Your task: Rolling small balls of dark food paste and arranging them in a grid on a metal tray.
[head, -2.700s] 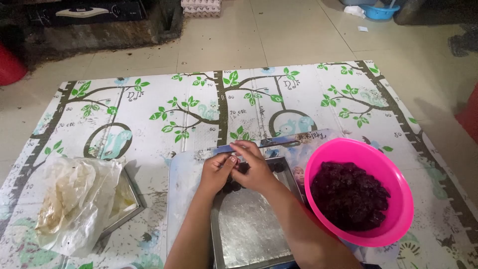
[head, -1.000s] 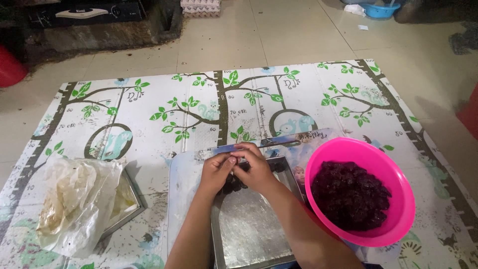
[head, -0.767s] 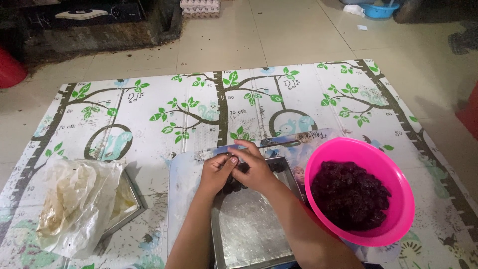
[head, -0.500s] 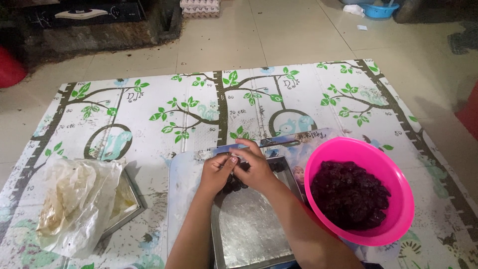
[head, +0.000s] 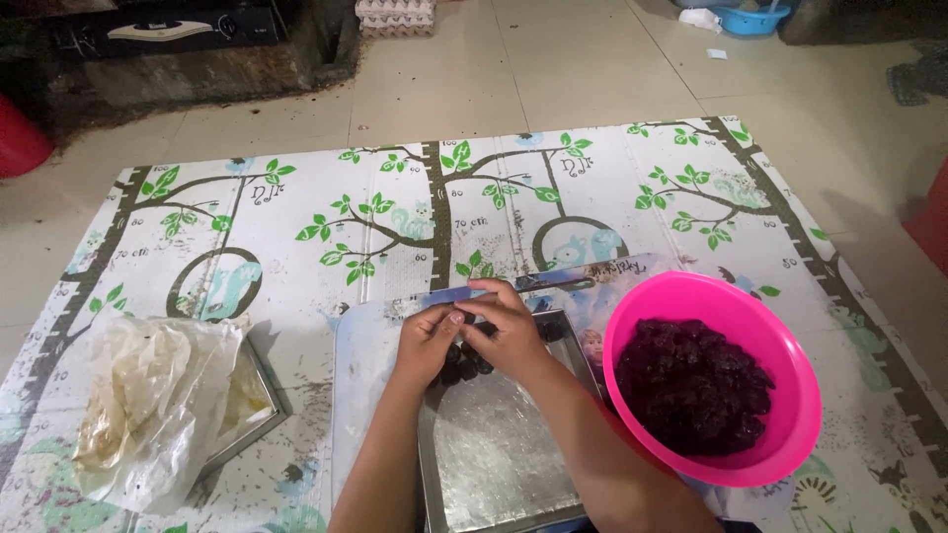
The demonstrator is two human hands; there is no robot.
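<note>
My left hand (head: 427, 341) and my right hand (head: 506, 331) are pressed together over the far end of a metal tray (head: 494, 464) lined with clear film. The fingertips of both pinch a small dark piece between them. Several dark round pieces (head: 464, 363) lie on the tray right under my hands. A pink bowl (head: 790, 365) full of dark purple filling (head: 696, 385) stands just to the right of the tray.
A second metal tray (head: 259, 400) at the left carries a crumpled plastic bag of pale thin sheets (head: 138, 405). Everything sits on a white floor mat (head: 375, 207) printed with green trees. Tiled floor lies beyond, with a blue basin (head: 748, 18) far right.
My hands stay at the same spot over the tray's far end, with only small finger movements. Nothing else has moved.
</note>
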